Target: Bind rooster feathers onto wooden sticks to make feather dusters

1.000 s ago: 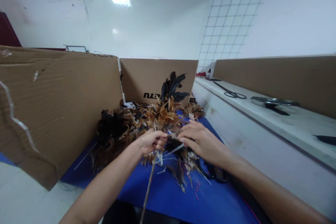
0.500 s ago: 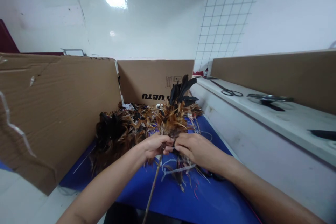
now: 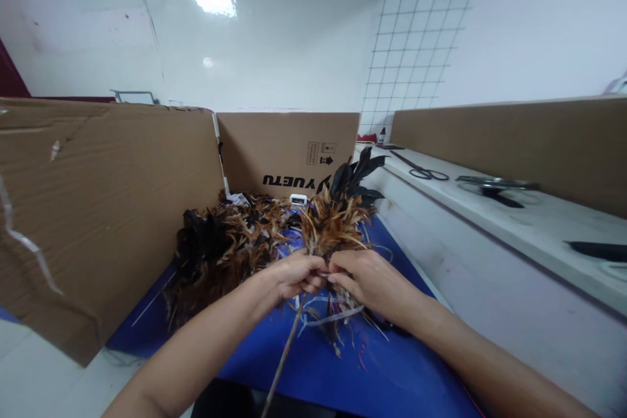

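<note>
- Both hands have come closer together since the earlier pictures, and the feather bunch [image 3: 337,219] now leans more to the right, toward the white ledge [image 3: 490,222].
- Left hand [image 3: 296,274] has its fingers curled tight around the thin stick [image 3: 284,356], right where the feathers meet it.
- Right hand [image 3: 365,277] sits just beside the left one, fingertips touching it. Its fingers are pinched narrow at the base of the feathers. They may be holding a thread or a strip, but that part is too small to tell.
- That feather bunch stands up above the two hands, brown below and black on top. The stick runs down from the left hand toward the bottom edge of the view.
- A pale strip [image 3: 323,320] lies loose on the blue mat [image 3: 392,379] just under the hands.
- It looks like the step in hand is fastening feathers onto the stick. This is a guess from how the fingers sit.
- Next, the left hand would need to hold the stick steady, while the right hand keeps the binding tight so nothing slips.
- More loose feathers [image 3: 225,248] lie in a pile to the left, beside the cardboard wall [image 3: 108,209].
- Scissors [image 3: 426,173] rest on the ledge, well apart from the hands.
</note>
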`<state>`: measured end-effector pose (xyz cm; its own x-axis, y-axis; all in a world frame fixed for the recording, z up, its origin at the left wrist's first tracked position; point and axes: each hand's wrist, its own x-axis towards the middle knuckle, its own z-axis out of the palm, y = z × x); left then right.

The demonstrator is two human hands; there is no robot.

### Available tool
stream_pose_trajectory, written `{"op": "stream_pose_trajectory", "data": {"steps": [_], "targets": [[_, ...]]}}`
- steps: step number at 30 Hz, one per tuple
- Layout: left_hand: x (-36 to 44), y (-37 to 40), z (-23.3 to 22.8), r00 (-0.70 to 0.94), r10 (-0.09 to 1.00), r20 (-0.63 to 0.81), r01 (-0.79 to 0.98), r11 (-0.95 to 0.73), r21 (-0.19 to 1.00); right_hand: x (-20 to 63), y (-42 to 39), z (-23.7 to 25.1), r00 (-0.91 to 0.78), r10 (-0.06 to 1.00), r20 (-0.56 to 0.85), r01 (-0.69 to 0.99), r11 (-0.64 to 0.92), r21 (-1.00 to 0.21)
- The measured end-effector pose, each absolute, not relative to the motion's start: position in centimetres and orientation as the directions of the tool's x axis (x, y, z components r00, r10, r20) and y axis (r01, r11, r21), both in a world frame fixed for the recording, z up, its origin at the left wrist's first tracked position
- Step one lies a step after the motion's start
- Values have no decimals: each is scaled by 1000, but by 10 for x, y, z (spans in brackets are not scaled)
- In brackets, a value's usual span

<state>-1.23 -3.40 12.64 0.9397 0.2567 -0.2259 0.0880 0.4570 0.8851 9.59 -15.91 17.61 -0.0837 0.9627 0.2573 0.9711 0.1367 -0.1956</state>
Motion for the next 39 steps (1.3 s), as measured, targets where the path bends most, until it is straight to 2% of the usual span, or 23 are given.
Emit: {"op": "stream_pose_trajectory", "data": {"steps": [4,10,23,29,32,35,39], "targets": [[-15,-35,128,941,236,-241,121,431,894,103,-163,173,-100,949,300,945,185,-270],[-17,-40,131,944,212,-254,147,419,896,113,-167,160,-2,936,353,950,112,-292],[-15,-43,130,947,175,-270,177,419,891,112,-171,157,-13,949,314,980,74,-183],[-13,-44,128,952,115,-283,215,408,887,110,-169,153,16,942,335,992,26,-120],[-11,-44,126,941,155,-299,216,403,889,110,-168,149,48,935,351,994,-11,-107],[-9,-44,124,904,252,-346,250,346,904,115,-168,146,62,936,347,993,-21,-119],[-6,-39,120,832,372,-412,334,257,907,128,-173,144,73,942,328,979,-5,-205]]}}
